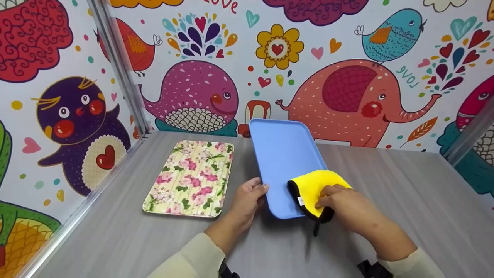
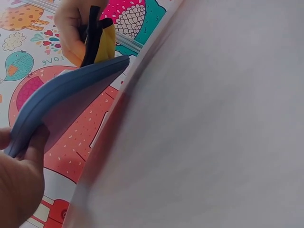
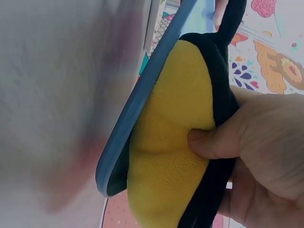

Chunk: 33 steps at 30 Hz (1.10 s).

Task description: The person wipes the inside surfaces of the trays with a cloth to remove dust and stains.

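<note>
A blue tray (image 1: 283,154) is held tilted above the table, its inner face toward the head camera. My left hand (image 1: 247,202) grips its left edge, thumb on the front and fingers behind; the left wrist view shows the tray's rim (image 2: 71,85) pinched there. My right hand (image 1: 351,208) holds a yellow cloth (image 1: 318,185) with black edging and a black loop against the tray's lower right part. In the right wrist view the thumb presses into the folded cloth (image 3: 171,128), which lies along the tray's edge (image 3: 137,99).
A flower-patterned tray (image 1: 189,179) lies flat on the grey table (image 1: 115,231), left of the blue one. Behind stands a wall panel (image 1: 332,46) printed with cartoon animals, and another panel (image 1: 23,96) rises at the left, joined by a metal post (image 1: 123,69).
</note>
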{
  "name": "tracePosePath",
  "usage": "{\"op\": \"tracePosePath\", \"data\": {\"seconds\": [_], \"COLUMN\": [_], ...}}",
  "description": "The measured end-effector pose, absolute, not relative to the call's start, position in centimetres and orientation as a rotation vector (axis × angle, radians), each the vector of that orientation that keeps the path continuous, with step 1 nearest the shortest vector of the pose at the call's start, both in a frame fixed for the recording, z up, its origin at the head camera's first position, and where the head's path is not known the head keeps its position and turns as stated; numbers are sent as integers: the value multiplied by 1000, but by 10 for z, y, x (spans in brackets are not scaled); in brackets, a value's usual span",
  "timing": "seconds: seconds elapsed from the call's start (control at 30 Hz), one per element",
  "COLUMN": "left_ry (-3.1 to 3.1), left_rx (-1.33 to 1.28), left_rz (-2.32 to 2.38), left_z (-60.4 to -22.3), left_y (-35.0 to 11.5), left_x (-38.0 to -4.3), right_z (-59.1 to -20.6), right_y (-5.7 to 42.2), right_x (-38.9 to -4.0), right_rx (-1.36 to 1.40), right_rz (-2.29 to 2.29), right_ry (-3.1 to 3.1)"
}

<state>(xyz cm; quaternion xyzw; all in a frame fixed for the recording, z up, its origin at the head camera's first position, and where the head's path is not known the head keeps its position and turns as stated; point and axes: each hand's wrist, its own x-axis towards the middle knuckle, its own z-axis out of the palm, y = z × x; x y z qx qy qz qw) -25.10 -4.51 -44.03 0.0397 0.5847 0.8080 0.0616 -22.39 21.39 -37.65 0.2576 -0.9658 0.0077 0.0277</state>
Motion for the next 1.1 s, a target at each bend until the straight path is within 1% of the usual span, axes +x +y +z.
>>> {"op": "tracePosePath", "data": {"seconds": [0.37,0.7,0.97,1.1], "left_ry": [1769,1732,1727,1733], "left_rx": [116,84,28,27], "left_rz": [2435,2414,2400,2366], "left_z": [-437,-437,-441,-440], "left_y": [-48,-45,-38,-35], "left_x": [-254,-265,-274,-278], "right_z": [-371,-350,-334,-327], "right_y": [222,230,250,265], "right_x": [-228,-223,-224,-227], "right_rx": [792,689,553,388], "right_rz": [56,55,210,344], "right_ry": [-2960,-2927,-2772,-2828]}}
